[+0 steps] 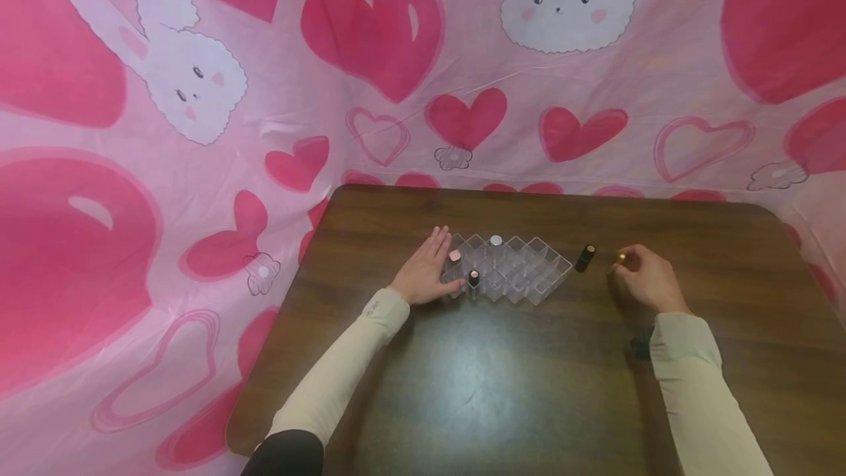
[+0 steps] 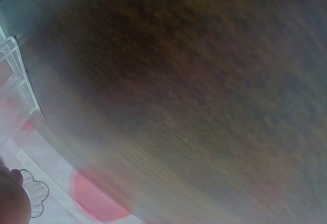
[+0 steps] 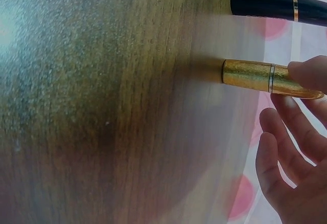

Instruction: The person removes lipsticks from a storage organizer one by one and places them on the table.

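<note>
A clear lipstick holder point(image 1: 522, 270) with diamond-shaped slots lies on the table, and a corner of it shows in the left wrist view. My left hand point(image 1: 423, 270) rests at its left end, fingers straight and thumb spread along the near side. In its slots stand a pink-topped tube point(image 1: 454, 255), a black tube point(image 1: 474, 278) and a silver-topped one point(image 1: 496, 240). To the right, my right hand point(image 1: 648, 278) pinches a gold lipstick tube point(image 3: 248, 74) by its upper part, thumb against fingers. The tube is upright, its base close to the tabletop.
A black lipstick point(image 1: 584, 258) with a gold band stands between the holder and my right hand. The brown wooden table point(image 1: 476, 380) has rounded corners. Behind and left of it hangs a pink cloth point(image 1: 277, 94) with hearts and rabbits. A small dark object point(image 1: 640, 347) shows beside my right cuff.
</note>
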### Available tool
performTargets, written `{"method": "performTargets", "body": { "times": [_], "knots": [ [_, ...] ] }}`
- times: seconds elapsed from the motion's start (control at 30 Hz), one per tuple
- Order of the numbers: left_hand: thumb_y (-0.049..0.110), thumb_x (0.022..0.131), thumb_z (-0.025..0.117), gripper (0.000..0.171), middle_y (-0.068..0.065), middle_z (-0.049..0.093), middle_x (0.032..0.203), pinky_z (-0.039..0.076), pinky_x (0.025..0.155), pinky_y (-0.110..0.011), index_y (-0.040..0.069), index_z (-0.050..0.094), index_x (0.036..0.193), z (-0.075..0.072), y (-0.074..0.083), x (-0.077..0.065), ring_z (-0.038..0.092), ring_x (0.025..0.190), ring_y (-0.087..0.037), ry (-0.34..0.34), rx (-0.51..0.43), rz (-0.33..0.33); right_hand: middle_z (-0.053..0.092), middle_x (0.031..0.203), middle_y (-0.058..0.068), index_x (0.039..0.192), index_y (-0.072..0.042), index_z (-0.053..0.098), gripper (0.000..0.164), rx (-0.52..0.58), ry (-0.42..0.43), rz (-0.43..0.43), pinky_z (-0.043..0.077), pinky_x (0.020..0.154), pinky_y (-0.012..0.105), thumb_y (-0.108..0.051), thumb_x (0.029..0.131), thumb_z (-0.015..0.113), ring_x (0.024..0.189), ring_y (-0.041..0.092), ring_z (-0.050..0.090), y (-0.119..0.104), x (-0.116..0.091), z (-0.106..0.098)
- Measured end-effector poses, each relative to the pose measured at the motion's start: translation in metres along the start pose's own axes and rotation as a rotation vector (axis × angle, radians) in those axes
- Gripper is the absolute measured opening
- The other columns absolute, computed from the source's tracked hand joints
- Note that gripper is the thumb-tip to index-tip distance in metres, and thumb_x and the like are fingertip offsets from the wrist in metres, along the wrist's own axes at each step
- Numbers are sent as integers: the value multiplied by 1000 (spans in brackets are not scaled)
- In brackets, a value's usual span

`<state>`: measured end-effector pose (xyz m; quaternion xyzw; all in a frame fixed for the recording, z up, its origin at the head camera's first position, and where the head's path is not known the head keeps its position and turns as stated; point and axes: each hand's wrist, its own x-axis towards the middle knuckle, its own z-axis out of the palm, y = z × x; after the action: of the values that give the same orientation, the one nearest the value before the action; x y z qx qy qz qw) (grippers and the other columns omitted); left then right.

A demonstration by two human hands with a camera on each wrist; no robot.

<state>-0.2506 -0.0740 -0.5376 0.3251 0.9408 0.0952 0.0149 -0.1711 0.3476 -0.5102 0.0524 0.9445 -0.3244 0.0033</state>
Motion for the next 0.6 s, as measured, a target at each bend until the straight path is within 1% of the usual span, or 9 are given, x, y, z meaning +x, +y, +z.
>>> {"method": "performTargets", "body": {
  "times": [0.23,0.6],
  "knots": [
    [70,86,43,100,-8,2,164,10,124,-32,4,12,155,0,0,0,-2,152,-21,-2,4,1,61,114,31,120,6,53,36,-6,19,-15,44,83,59,-17,92,56,102,47,57,1,0,1],
    [70,87,44,100,-8,2,164,10,124,-32,4,11,155,0,0,0,-2,152,-21,-6,8,-3,62,112,31,119,5,54,36,-7,32,-13,44,83,58,-19,92,58,101,47,57,-1,-2,0]
  ]
}}
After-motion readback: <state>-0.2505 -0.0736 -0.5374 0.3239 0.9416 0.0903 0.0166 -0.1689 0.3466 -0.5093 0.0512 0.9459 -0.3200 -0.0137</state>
